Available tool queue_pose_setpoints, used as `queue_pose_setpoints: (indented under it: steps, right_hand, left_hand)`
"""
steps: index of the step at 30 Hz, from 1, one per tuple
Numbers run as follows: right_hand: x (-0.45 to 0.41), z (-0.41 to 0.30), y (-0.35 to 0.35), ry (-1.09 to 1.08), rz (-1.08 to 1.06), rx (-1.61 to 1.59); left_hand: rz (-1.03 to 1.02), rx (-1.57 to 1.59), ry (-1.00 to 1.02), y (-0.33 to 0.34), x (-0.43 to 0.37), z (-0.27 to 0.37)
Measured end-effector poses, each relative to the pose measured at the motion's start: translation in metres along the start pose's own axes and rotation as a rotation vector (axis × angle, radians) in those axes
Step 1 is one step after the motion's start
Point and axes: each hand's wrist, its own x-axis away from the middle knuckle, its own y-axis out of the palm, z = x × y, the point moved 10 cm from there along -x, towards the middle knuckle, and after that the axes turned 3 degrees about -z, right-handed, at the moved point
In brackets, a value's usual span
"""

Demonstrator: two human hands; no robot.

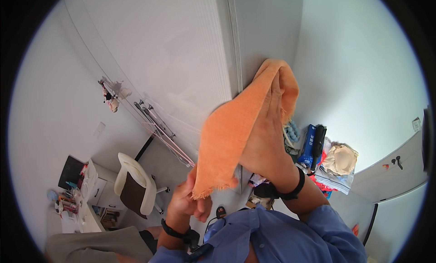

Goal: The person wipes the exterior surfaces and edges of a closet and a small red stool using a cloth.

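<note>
An orange cloth (224, 133) with frayed edges stretches diagonally in front of the edge of a white cabinet (235, 52). My left hand (190, 198) grips its lower corner, fingers curled. Higher up, my right hand (269, 137) has its fingers extended and close together, with the upper part of the cloth folded over the fingertips. The cloth lies close to the cabinet's edge there; whether it presses on it, I cannot tell. Black bands circle both wrists.
A white swivel chair (134, 186) and a desk (92, 215) with a monitor (70, 172) stand at left. Another person in grey clothing (98, 244) is at lower left. Folded clothes (335, 176), a black umbrella (318, 145) and a blue package (306, 144) are piled at right.
</note>
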Motion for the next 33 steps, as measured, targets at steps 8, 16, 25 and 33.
queue_pose_setpoints:
  steps: [8, 16, 25, 33]
  right_hand:
    - [-0.002, 0.002, -0.005, -0.005, 0.038, -0.075]
    - [0.031, 0.011, 0.013, 0.077, -0.053, -0.140]
    - [0.093, 0.038, 0.021, 0.080, -0.157, -0.280]
    - [0.071, 0.055, 0.023, 0.113, -0.073, -0.290]
  left_hand:
    - [0.258, -0.350, 0.372, -0.032, 0.012, 0.115]
    - [0.562, -0.646, 1.069, 0.005, -0.030, 0.209]
    - [0.244, -0.811, 1.035, 0.053, -0.081, 0.182]
    - [0.446, -1.361, 1.070, 0.082, -0.104, 0.199]
